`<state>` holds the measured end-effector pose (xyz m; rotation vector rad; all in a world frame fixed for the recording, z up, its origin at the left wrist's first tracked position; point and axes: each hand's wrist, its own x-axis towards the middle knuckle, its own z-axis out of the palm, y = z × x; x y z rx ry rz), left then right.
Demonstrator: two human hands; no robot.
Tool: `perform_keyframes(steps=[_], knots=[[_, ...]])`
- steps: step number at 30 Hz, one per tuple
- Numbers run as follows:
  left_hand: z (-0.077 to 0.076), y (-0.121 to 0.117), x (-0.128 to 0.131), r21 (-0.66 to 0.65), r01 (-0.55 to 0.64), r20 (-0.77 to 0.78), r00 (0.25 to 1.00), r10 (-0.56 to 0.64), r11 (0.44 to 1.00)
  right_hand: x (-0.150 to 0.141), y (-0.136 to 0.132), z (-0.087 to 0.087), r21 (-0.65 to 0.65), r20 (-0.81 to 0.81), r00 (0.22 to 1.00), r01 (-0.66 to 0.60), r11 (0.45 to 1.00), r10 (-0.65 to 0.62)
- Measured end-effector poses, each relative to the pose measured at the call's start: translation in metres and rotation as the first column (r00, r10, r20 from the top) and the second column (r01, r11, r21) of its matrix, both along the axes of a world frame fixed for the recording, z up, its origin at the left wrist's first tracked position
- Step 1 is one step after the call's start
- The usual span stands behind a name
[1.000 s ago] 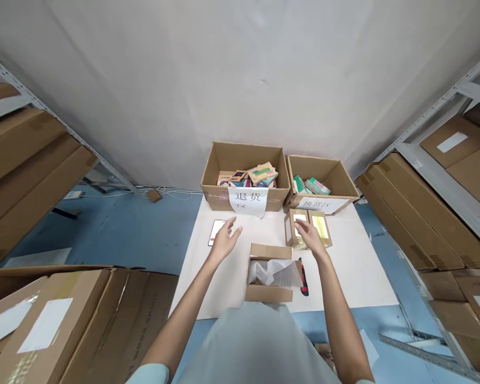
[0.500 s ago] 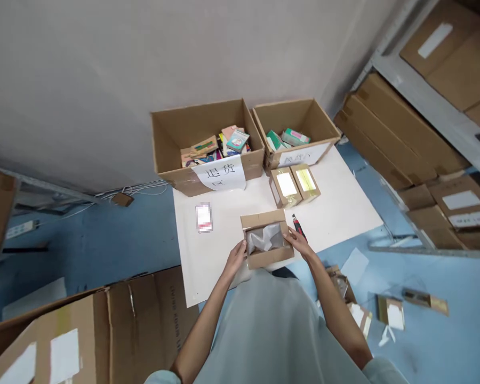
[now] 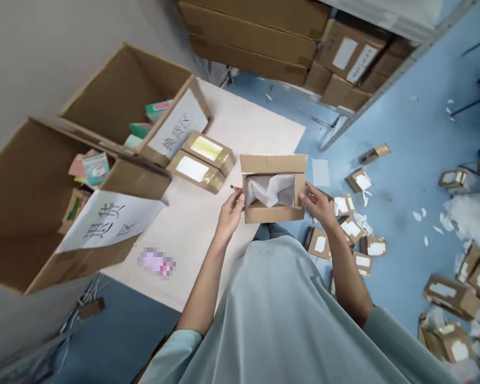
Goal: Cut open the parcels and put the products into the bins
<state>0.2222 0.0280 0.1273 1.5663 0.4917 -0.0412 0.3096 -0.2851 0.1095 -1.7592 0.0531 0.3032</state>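
Left hand (image 3: 229, 217), right hand (image 3: 319, 206) — both grip an open box (image 3: 274, 215).

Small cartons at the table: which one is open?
The carton between the left hand and right hand: its flaps are spread, showing white wrapping inside; the two cartons on the table are closed.

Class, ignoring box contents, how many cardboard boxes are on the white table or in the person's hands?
5: a large signed box far left, another large box beside it, two small taped boxes near that, and an open box held by left hand and right hand. Others may be hidden.
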Motion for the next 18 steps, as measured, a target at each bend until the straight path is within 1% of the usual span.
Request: perform_keyframes(steps=[2, 3, 4, 5, 6, 7, 8, 9, 10, 11, 12, 14, 16, 18], knots=[[-0.007, -0.042, 0.045, -0.008, 0.144, 0.036, 0.989, -0.143, 0.990, 0.000, -0.047, -0.002, -0.076, 0.036, 0.992, 0.126, 0.989, -0.124], [-0.011, -0.066, 0.065, -0.020, 0.214, 0.042, 0.976, -0.213, 0.977, -0.002, -0.071, -0.004, -0.118, 0.054, 0.981, 0.190, 0.975, -0.185], [-0.016, -0.091, 0.083, -0.027, 0.265, 0.038, 0.964, -0.263, 0.964, -0.004, -0.094, -0.006, -0.171, 0.080, 0.964, 0.262, 0.950, -0.252], [-0.021, -0.115, 0.099, -0.036, 0.321, 0.034, 0.947, -0.320, 0.946, -0.007, -0.115, -0.008, -0.242, 0.120, 0.938, 0.344, 0.907, -0.324], [-0.025, -0.138, 0.111, -0.061, 0.404, 0.036, 0.915, -0.403, 0.913, -0.011, -0.136, -0.010, -0.325, 0.171, 0.904, 0.428, 0.843, -0.393], [-0.029, -0.159, 0.120, -0.097, 0.497, 0.022, 0.867, -0.498, 0.862, -0.014, -0.153, -0.013, -0.412, 0.228, 0.865, 0.502, 0.760, -0.448], [-0.033, -0.176, 0.126, -0.128, 0.578, 0.013, 0.814, -0.581, 0.806, -0.017, -0.168, -0.016, -0.485, 0.275, 0.831, 0.554, 0.676, -0.483], [-0.036, -0.189, 0.130, -0.144, 0.627, 0.015, 0.775, -0.632, 0.765, -0.018, -0.180, -0.020, -0.539, 0.306, 0.810, 0.581, 0.610, -0.501], [-0.039, -0.197, 0.131, -0.158, 0.659, 0.022, 0.747, -0.664, 0.736, -0.018, -0.188, -0.024, -0.573, 0.314, 0.804, 0.585, 0.574, -0.505], [-0.042, -0.200, 0.131, -0.167, 0.672, 0.034, 0.736, -0.677, 0.722, -0.016, -0.192, -0.028, -0.591, 0.303, 0.813, 0.570, 0.571, -0.497], [-0.045, -0.200, 0.130, -0.174, 0.669, 0.047, 0.738, -0.673, 0.722, -0.011, -0.193, -0.033, -0.599, 0.279, 0.833, 0.540, 0.591, -0.478], [-0.051, -0.189, 0.127, -0.196, 0.639, 0.056, 0.765, -0.642, 0.744, 0.007, -0.182, -0.043, -0.599, 0.214, 0.889, 0.447, 0.665, -0.404], [-0.059, -0.170, 0.124, -0.205, 0.563, 0.032, 0.821, -0.570, 0.800, 0.032, -0.158, -0.053, -0.580, 0.139, 0.946, 0.319, 0.750, -0.294], [-0.067, -0.148, 0.121, -0.196, 0.444, -0.008, 0.891, -0.454, 0.874, 0.062, -0.123, -0.064, -0.543, 0.064, 0.984, 0.174, 0.822, -0.167]])
